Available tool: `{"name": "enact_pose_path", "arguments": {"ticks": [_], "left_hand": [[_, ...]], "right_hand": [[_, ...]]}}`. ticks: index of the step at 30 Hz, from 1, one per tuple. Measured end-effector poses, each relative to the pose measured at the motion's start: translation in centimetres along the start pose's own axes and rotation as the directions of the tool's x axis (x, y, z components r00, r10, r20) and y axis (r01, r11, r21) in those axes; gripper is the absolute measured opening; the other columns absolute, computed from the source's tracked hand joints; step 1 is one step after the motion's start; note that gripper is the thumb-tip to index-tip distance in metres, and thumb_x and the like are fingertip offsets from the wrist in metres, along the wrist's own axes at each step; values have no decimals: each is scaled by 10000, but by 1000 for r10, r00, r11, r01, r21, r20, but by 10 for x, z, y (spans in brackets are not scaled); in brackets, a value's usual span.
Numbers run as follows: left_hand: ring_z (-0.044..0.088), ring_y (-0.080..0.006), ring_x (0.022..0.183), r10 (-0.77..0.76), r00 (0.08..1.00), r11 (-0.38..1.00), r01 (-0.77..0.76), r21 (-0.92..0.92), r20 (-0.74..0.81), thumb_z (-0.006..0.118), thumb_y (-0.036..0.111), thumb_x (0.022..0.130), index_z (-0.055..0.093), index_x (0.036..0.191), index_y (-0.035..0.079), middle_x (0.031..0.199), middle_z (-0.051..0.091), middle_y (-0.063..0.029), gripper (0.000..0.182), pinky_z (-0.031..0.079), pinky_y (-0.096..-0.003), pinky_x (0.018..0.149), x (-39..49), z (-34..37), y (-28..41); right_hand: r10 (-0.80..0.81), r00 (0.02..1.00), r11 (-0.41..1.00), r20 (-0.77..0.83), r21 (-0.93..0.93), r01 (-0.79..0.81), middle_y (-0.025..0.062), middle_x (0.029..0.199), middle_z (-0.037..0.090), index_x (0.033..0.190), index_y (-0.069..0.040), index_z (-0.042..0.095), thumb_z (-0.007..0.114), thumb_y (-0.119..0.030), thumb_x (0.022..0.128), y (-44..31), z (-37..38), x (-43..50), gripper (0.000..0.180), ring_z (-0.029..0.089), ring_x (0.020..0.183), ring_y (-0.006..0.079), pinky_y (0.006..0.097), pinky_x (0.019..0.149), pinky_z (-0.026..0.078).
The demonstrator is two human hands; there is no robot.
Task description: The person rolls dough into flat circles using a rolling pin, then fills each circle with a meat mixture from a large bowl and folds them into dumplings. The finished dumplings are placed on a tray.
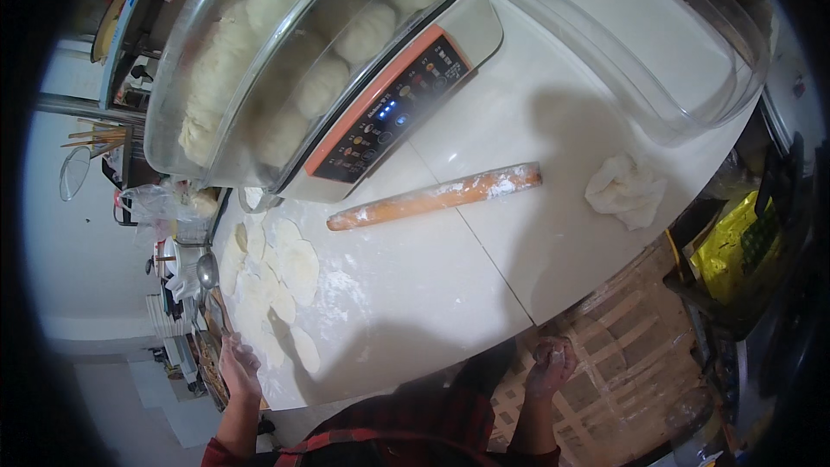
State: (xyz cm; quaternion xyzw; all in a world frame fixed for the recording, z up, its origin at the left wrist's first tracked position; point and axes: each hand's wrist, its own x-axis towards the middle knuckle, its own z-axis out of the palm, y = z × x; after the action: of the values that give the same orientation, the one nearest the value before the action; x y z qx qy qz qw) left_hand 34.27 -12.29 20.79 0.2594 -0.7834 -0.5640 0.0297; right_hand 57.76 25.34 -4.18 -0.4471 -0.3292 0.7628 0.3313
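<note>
My left hand (239, 364) is at the table's left front edge, beside flattened dough wrappers (299, 272) spread over floury tabletop. A tray of chopped filling (209, 363) lies just left of it, with a utensil handle close to the fingers; whether they grip it I cannot tell. My right hand (552, 364), dusted with flour, hangs past the front edge with its fingers curled in and no object showing. Between and beyond the hands, a floured wooden rolling pin (441, 197) rests on the white table (415, 285).
An electric steamer (395, 110) with lit controls holds several steamed buns (366, 32) in clear tiers. A clear plastic steamer tier or cover (648, 97) stands at the back right. A crumpled white cloth (626, 191) lies near the right edge. A ladle (207, 270) is at the left.
</note>
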Motion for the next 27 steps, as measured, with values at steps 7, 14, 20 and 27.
{"name": "enact_pose_path", "arguments": {"ticks": [7,14,20,27], "left_hand": [[460,-23,611,-12,1000,1000,12,26,20,539,430,963,559,1014,149,709,451,103,286,306,-207,499,-2,-7,-7],[460,-34,597,-58,998,998,58,1,-5,542,429,960,532,1086,101,694,438,88,351,311,-217,491,-6,-10,-11],[418,-51,558,-94,994,992,89,-91,-53,535,424,963,513,1122,87,688,441,75,373,310,-223,481,-6,-22,-8],[401,-56,545,-115,991,977,100,-188,-69,544,443,956,509,1145,82,668,431,72,409,303,-225,497,-13,-35,5]], "right_hand": [[-42,998,999,54,32,40,-31,682,512,836,1,638,520,-258,938,-1,4,2,302,432,603,47,204,549,318],[7,999,1000,41,8,-7,-18,706,525,857,6,628,532,-250,918,3,-1,0,280,430,614,53,214,555,331],[-48,997,997,55,-50,51,40,780,588,848,2,607,533,-223,917,-7,10,-4,247,512,673,101,226,598,404],[-170,984,985,50,43,168,-3,668,498,865,-2,587,517,-180,900,-67,59,-8,195,381,560,56,227,496,292]]}}
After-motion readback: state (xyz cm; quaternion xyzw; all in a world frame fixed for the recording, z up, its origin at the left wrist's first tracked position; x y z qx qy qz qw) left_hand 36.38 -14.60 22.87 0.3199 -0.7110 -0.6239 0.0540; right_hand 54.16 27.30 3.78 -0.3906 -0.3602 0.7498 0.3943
